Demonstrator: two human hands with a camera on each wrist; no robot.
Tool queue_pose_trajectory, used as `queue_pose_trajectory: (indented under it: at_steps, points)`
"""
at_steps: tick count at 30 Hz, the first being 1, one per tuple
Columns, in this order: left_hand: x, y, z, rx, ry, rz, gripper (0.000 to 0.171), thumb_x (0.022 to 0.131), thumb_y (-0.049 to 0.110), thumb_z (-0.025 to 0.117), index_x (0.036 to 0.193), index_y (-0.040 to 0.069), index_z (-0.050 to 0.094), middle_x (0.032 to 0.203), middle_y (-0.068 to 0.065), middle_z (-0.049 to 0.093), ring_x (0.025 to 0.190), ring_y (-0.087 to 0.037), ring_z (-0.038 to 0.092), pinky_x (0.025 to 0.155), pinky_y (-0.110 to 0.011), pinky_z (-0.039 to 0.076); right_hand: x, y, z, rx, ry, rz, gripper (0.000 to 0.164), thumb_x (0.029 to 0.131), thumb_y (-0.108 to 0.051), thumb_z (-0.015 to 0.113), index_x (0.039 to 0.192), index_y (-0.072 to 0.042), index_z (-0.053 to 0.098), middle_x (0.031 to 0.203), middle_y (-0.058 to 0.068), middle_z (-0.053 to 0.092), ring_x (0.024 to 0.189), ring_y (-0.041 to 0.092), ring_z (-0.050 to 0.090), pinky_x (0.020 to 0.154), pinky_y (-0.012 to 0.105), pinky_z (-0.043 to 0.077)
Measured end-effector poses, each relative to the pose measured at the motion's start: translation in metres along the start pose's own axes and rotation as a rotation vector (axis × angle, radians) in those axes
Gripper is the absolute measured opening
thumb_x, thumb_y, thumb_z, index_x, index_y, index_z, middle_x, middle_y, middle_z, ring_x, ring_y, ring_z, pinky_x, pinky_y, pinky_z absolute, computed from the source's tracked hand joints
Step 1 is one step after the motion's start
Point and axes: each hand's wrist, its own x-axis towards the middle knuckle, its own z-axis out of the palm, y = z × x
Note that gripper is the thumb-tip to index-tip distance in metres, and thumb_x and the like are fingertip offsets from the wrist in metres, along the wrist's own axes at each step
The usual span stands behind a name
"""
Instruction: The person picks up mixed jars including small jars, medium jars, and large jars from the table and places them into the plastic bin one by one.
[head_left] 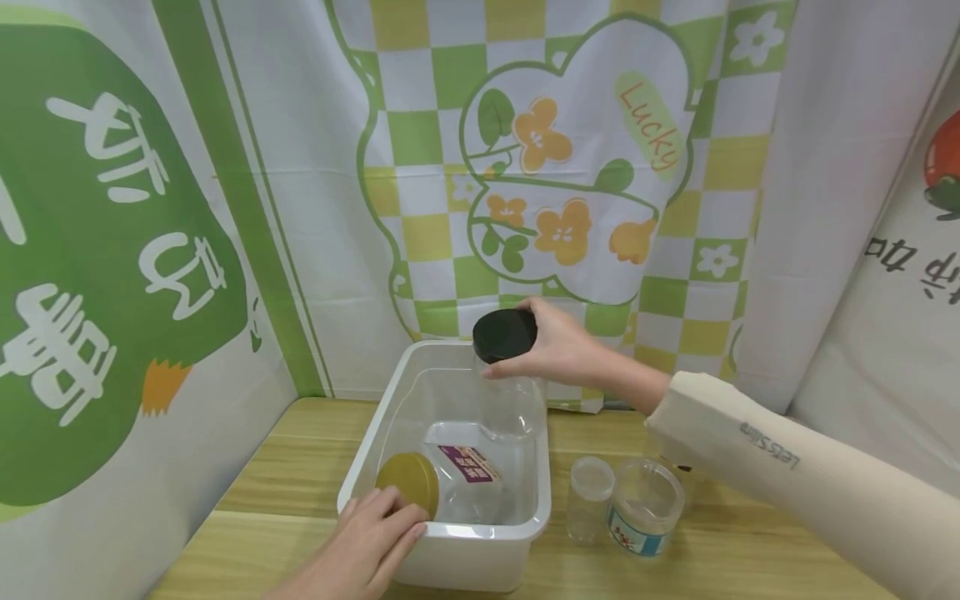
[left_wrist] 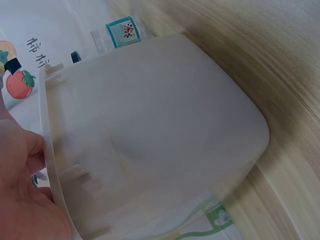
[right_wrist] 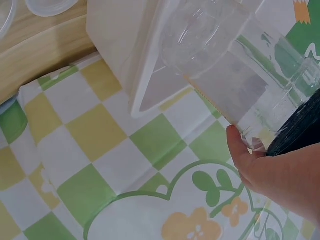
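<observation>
right hand point(head_left: 558, 346) clamps clear jar point(head_left: 513, 410) by black lid point(head_left: 502, 335), left hand point(head_left: 377, 531) grips tub rim point(head_left: 491, 531), seemingly steadying both

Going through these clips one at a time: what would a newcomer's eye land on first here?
Probably the clear jar with a black lid, held by the right hand at the white bin's far right corner. Next, the yellow-lidded jar lying inside the bin, beside the left hand on the near rim. Behind everything hangs a green-and-yellow checked cloth reading "Lucky".
</observation>
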Motion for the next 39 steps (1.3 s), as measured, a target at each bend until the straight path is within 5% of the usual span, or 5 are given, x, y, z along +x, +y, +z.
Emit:
queue_pose_trajectory:
  at_steps: [39]
  points:
    - [-0.001,-0.001,0.001,0.012,0.018,0.008,0.03,0.115,0.032,0.045,0.097,0.024,0.067,0.086,0.015,0.045,0.079,-0.001,0.04,0.068,-0.018,0.026,0.028,0.007,0.039,-0.016,0.002,0.017,0.092,0.074,-0.038,0.097,0.142,-0.001,0.047,0.126,0.018,0.063,0.111,0.031,0.063,0.095,0.044,0.055]
